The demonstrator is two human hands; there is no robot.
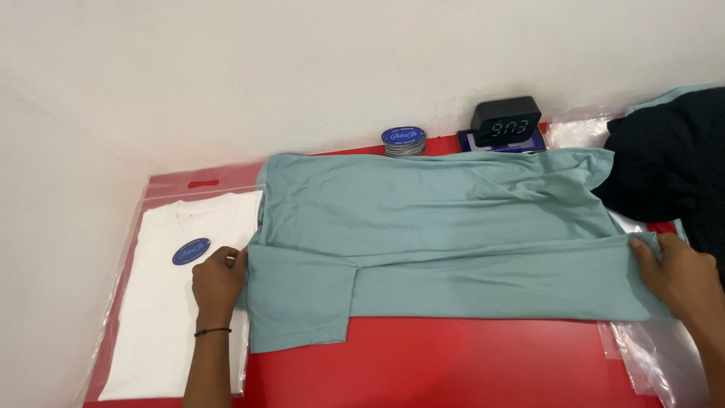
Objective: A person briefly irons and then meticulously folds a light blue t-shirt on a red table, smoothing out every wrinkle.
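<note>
While both hands pinch a teal shirt point(438, 227) spread on the red worktop point(468, 363), left hand point(219, 281) grips one end, right hand point(678, 273) the other, beside a bagged white shirt point(162, 317).

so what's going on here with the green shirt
A person has a teal shirt spread across a red table and grips it at both ends. The left hand pinches the edge near the sleeve, and the right hand holds the other end, with the near side folded over lengthwise. A bagged white shirt lies at the left, partly under the left hand. Round labels and a small clock sit at the wall, and dark clothing is piled at the right.
</note>
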